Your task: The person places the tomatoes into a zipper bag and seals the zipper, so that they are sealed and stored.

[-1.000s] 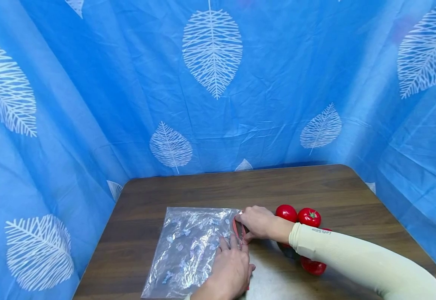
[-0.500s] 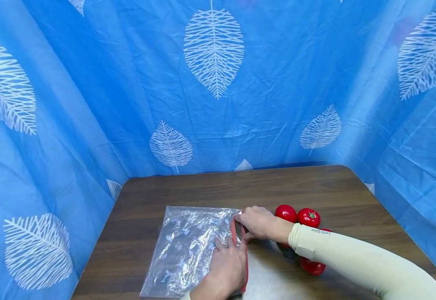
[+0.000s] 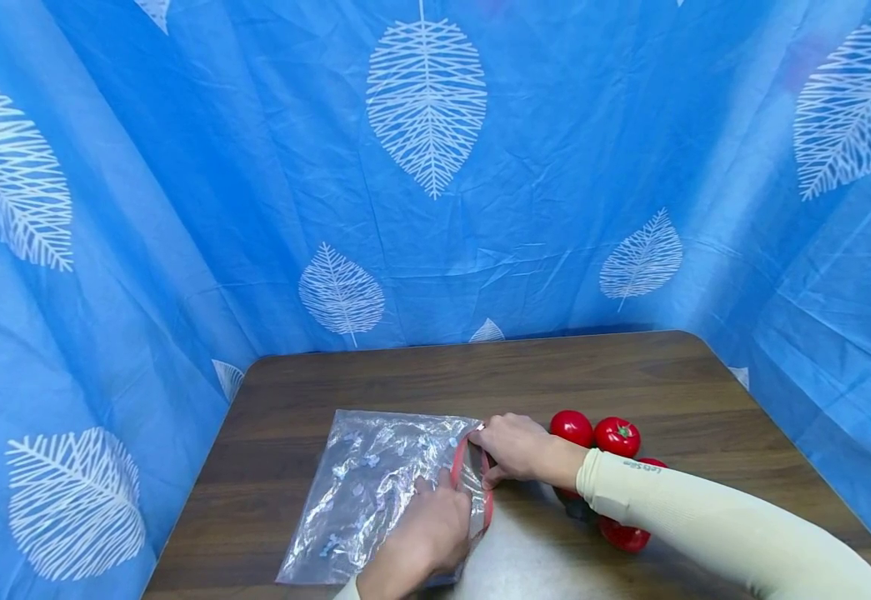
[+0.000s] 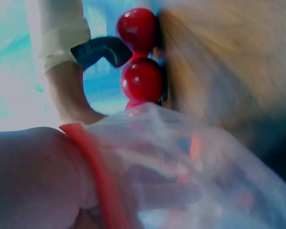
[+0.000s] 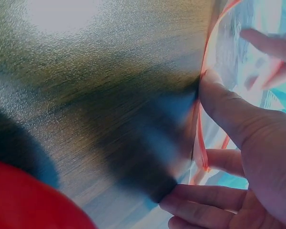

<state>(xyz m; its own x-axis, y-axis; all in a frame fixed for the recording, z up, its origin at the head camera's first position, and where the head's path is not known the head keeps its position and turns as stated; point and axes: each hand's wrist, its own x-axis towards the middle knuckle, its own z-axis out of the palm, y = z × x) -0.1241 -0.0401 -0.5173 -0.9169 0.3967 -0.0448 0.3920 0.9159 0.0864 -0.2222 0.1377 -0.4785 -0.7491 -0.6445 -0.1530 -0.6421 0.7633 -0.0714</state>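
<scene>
A clear plastic zip bag [image 3: 367, 483] with small pale blue prints lies flat on the table, its red-edged mouth facing right and gaping. My left hand [image 3: 435, 521] is at the near part of that mouth, fingers curled over the upper layer and drawing its red edge [image 4: 97, 174] back. The far corner of the mouth is held by my right hand [image 3: 518, 450]; in the right wrist view its thumb [image 5: 224, 102] presses the lower rim, while a finger touches the red strip [image 5: 200, 138]. My left thumb is mostly hidden in the head view.
Several red tomatoes, one tomato [image 3: 618, 436] with a green stem top, sit right of the bag, partly behind my right forearm [image 3: 705, 508]. The brown wooden table [image 3: 435, 375] ends at a blue leaf-patterned curtain [image 3: 525, 208].
My left hand has slid left and its fingers have curled, pulling the upper red edge with it. The bag's mouth has widened. My right hand has stayed at the far corner.
</scene>
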